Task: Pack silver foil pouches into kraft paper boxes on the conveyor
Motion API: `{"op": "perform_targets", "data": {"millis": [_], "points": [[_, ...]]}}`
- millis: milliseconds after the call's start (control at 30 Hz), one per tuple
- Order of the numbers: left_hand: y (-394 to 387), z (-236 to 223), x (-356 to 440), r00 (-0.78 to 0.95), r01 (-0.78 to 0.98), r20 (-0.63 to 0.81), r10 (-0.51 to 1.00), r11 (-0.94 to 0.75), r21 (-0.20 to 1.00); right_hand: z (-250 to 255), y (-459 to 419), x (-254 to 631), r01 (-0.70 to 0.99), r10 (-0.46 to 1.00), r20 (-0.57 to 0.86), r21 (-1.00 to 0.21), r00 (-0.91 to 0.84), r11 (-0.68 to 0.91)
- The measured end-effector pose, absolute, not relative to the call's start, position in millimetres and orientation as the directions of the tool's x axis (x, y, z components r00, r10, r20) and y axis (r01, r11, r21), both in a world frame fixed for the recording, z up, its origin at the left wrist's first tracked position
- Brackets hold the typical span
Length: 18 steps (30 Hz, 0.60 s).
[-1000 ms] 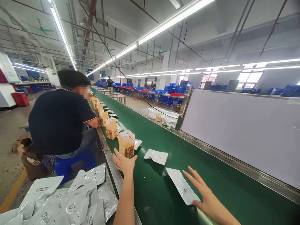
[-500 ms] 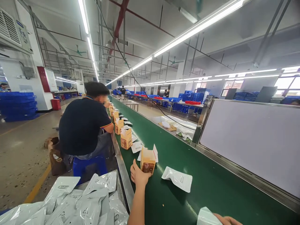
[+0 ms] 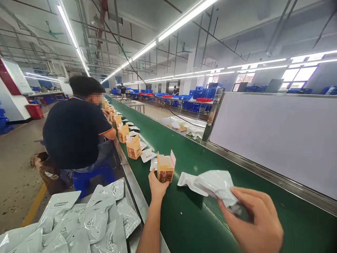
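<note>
My left hand [image 3: 158, 185] is closed around the lower near side of an open-topped orange and brown cardboard box [image 3: 166, 173], which stands upright on the green belt with its flaps raised. In my right hand [image 3: 259, 218] a shiny white pouch [image 3: 217, 184] is pinched between thumb and fingers, held over the belt to the right of the box. Behind and partly under it in the view, another white pouch [image 3: 185, 181] lies flat on the belt. Whether the two pouches touch, I cannot tell.
A heap of white pouches [image 3: 92, 218] fills a tray at lower left, beside the belt's metal edge [image 3: 131, 177]. Several similar boxes [image 3: 133, 147] with pouches line the green conveyor belt [image 3: 189, 140]. A seated co-worker [image 3: 76, 130] is at left; a white panel [image 3: 273, 137] stands at right.
My right hand has come up and inward with its pouch, now partly covering the pouch on the belt. My left hand stays at the box. The view has shifted to the right.
</note>
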<state>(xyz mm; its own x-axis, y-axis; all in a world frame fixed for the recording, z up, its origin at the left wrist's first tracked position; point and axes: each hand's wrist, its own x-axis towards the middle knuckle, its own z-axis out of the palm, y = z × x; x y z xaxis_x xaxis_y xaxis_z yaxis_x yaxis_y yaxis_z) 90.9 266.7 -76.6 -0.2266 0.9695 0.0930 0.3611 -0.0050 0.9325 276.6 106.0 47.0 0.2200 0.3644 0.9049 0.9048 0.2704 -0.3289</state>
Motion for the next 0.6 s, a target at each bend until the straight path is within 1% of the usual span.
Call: {"op": "perform_targets", "data": {"millis": [67, 100, 167, 267, 367, 433, 500, 600], "points": [[268, -79, 86, -0.173, 0.309, 0.096, 0.98, -0.038, 0.95, 58, 129, 265, 0.914, 0.277, 0.951, -0.23, 0.137, 0.335], [270, -80, 83, -0.144, 0.279, 0.097, 0.985, -0.053, 0.959, 61, 144, 259, 0.91, 0.271, 0.957, -0.204, 0.107, 0.36], [277, -80, 78, -0.077, 0.217, 0.097, 0.992, -0.079, 0.973, 60, 176, 247, 0.903, 0.35, 0.935, -0.191, 0.049, 0.385], [288, -79, 78, 0.038, 0.124, 0.101, 0.994, -0.105, 0.987, 54, 224, 227, 0.909, 0.583, 0.811, -0.202, -0.054, 0.365], [291, -76, 85, 0.163, 0.049, 0.123, 0.979, -0.133, 0.99, 50, 247, 216, 0.913, 0.776, 0.608, -0.202, -0.166, 0.354], [287, -72, 91, 0.224, 0.029, 0.146, 0.964, -0.156, 0.987, 52, 244, 218, 0.901, 0.868, 0.417, -0.209, -0.269, 0.38], [275, -68, 100, 0.228, 0.032, 0.178, 0.957, -0.19, 0.981, 57, 232, 228, 0.883, 0.912, 0.209, -0.247, -0.354, 0.4], [247, -65, 115, 0.151, 0.089, 0.273, 0.95, -0.288, 0.953, 63, 211, 243, 0.856, 0.904, -0.083, -0.368, -0.42, 0.364]]}}
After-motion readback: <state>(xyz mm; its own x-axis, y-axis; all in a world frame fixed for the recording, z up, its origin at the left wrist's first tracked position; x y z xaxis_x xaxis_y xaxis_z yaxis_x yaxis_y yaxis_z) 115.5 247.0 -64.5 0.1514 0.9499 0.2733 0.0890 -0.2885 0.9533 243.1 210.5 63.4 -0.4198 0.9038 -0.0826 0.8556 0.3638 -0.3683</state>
